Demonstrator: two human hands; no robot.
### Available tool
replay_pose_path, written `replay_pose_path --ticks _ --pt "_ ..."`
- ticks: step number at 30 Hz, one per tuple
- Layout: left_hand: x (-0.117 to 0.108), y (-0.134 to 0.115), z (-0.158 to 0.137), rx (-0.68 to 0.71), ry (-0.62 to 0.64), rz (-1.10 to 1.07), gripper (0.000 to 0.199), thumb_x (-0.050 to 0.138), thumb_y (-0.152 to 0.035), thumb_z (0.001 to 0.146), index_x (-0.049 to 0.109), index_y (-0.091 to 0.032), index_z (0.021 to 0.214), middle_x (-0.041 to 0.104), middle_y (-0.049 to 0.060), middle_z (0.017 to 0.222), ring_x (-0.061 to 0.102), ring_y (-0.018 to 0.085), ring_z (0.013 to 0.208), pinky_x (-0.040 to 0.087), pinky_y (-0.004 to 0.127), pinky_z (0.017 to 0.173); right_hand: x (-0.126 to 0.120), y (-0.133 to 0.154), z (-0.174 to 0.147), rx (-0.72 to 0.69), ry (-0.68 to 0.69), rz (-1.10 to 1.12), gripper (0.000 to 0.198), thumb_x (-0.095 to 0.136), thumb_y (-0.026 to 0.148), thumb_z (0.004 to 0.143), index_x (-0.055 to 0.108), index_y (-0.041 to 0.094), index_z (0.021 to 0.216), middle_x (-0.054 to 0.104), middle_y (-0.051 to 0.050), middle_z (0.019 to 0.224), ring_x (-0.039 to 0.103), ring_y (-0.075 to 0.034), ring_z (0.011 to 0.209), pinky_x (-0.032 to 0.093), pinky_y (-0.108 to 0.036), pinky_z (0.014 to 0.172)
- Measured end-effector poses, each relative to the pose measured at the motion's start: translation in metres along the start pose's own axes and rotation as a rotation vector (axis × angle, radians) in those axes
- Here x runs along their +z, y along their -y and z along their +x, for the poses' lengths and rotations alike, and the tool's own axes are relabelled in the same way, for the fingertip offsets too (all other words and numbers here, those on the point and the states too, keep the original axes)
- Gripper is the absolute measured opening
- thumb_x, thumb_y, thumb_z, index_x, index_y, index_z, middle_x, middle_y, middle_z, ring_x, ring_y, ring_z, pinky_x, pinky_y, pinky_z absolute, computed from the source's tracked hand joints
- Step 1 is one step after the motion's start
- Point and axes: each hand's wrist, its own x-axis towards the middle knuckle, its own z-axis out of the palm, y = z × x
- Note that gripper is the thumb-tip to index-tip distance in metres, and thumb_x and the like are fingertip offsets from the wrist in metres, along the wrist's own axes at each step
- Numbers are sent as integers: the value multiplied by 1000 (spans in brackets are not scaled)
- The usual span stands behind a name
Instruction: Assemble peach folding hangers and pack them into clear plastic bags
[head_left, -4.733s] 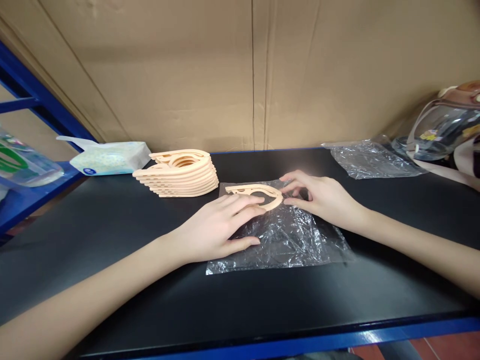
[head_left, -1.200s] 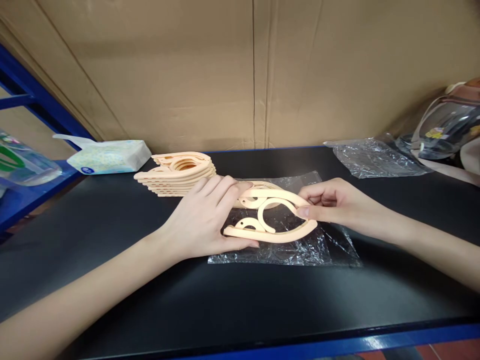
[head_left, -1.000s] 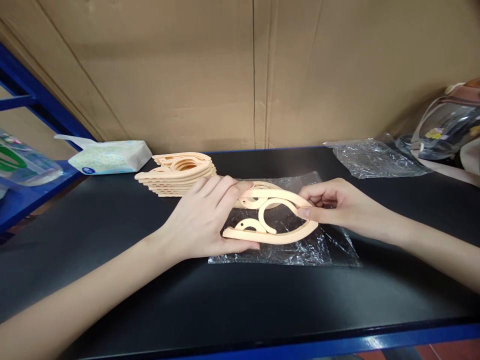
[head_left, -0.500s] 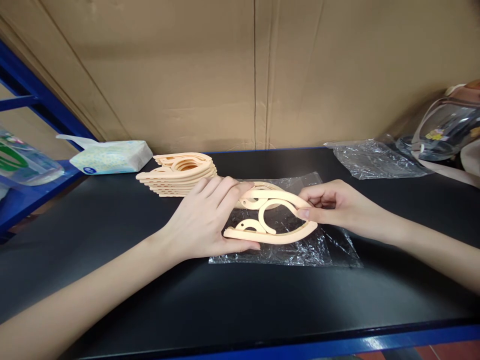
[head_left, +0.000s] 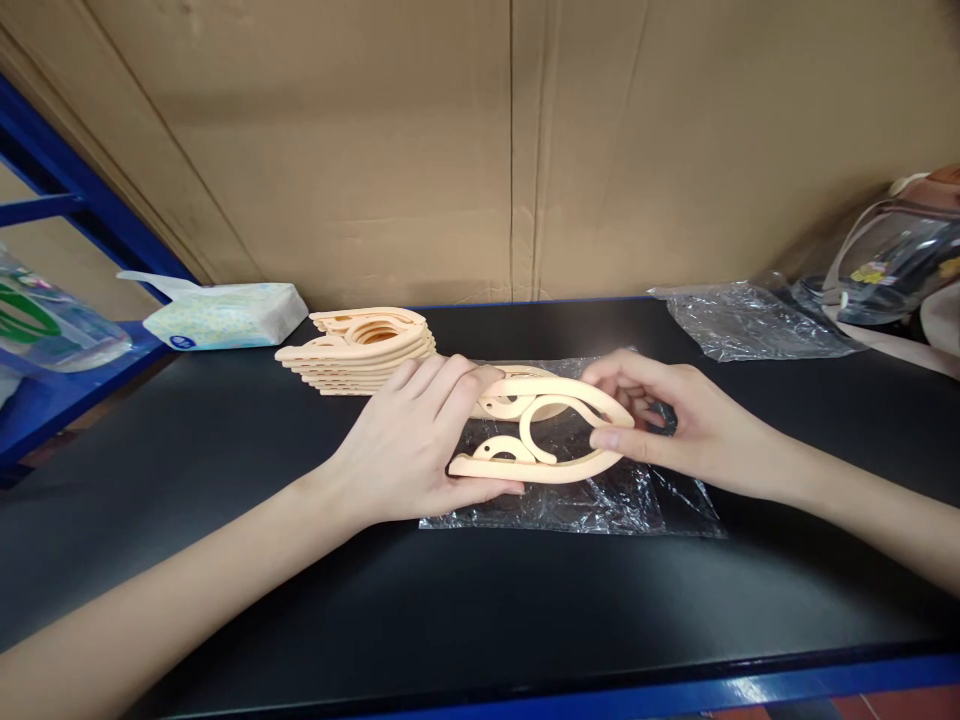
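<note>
A peach-coloured folding clothes hanger (head_left: 555, 470) is held level between my two hands, its arms folded together and its curved hook lying inside. My left hand (head_left: 420, 440) grips the left end, fingers over the top and thumb along the lower edge. At the rounded right end, my right hand (head_left: 667, 415) pinches with the thumb in front and the fingers behind. Beneath the hanger lies a clear plastic bag (head_left: 585, 510), with another peach hanger partly hidden on it. Just behind my left hand stands a stack of matching folded hangers (head_left: 360, 355).
A tissue pack (head_left: 232, 315) lies at the back left of the black table (head_left: 480, 610). Another clear plastic bag (head_left: 750, 320) lies at the back right, beside a transparent bottle with a strap (head_left: 892, 260). Cardboard (head_left: 360, 150) walls the back; a blue frame (head_left: 90, 220) stands left.
My right hand has shifted its hold on the hanger's rounded end, its fingers now less curled. The hanger has tilted slightly; my left hand stays almost where it was.
</note>
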Motion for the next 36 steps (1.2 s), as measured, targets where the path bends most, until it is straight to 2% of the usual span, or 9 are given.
replay_pose_path --ticks 2,4,9,12,15,19,23,30,36 --pt "0 -2 0 -18 -4 -16 74 54 -70 79 53 -4 114 60 16 97 56 29 86 42 39 74 2 2 -1 -133 -47 -182 54 68 47 79 48 24 124 61 -5 108 58 -17 85 49 -29 67" --pt "0 -6 1 -46 -6 -44 74 54 -71 78 53 -6 113 61 16 97 56 29 86 43 39 74 6 4 -4 -248 -67 -351 67 70 49 77 42 24 132 55 -10 125 57 -25 107 51 -37 84" --pt "-1 -16 1 -151 36 -179 78 55 -75 74 49 -11 118 61 14 103 58 29 90 47 41 78 11 11 -7 -359 -79 -552 58 63 46 84 42 23 133 55 -13 131 53 -30 119 46 -47 97" --pt "-3 -10 0 -204 135 -283 100 58 -76 71 26 -14 142 50 19 132 52 34 117 45 47 94 -3 10 -4 -297 -57 -507 64 65 45 82 38 23 136 55 -12 132 53 -30 119 47 -47 95" --pt "-7 4 -4 -198 331 -379 105 56 -70 79 1 -17 151 20 20 156 26 34 142 34 51 109 -34 4 -1 -141 -42 -445 70 68 45 79 36 26 138 52 -9 135 54 -28 118 46 -42 97" --pt "-10 22 -9 -200 569 -481 86 50 -61 88 6 -25 153 8 12 160 10 29 147 28 51 114 -82 -9 -4 106 34 -413 69 67 56 76 40 32 135 56 -8 131 59 -25 109 49 -35 85" --pt "-12 26 -9 -164 609 -557 69 50 -50 93 17 -32 151 12 7 160 13 25 147 28 48 114 -113 -27 -18 306 43 -457 85 63 76 63 46 32 133 61 -10 124 64 -24 94 46 -40 73" --pt "-13 27 -10 -132 739 -545 86 57 -59 84 9 -36 152 5 6 160 8 30 147 28 51 112 -106 -42 -34 238 98 -543 78 61 73 70 48 31 134 50 -12 141 53 -31 121 43 -43 94" --pt "-11 27 -10 -120 756 -520 93 56 -64 82 3 -34 152 6 7 160 4 31 146 23 53 114 -85 -29 -27 85 137 -614 69 74 56 68 52 36 130 59 -11 126 56 -34 111 47 -46 86"
